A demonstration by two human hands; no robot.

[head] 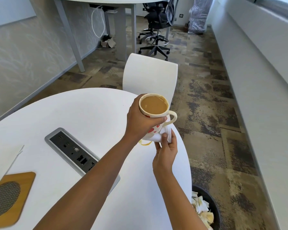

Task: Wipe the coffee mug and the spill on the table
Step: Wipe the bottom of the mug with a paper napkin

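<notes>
A cream mug (pixel 154 105) with red hearts, full of milky coffee, is lifted above the right side of the round white table (pixel 90 110). My left hand (pixel 140 121) grips it round the body, thumb near the handle. My right hand (pixel 166 151) holds a folded white tissue (pixel 163 134) against the mug's lower side and bottom. Under the mug a yellowish coffee ring spill (pixel 145 143) lies on the table, partly hidden by my left wrist.
A grey power and data socket panel (pixel 73 153) is set into the table. A wooden board with a mesh oval (pixel 8 196) and white paper (pixel 5 156) lie at the left. A white chair (pixel 150 75) stands behind. A black bin with crumpled tissues (pixel 204 208) sits on the floor.
</notes>
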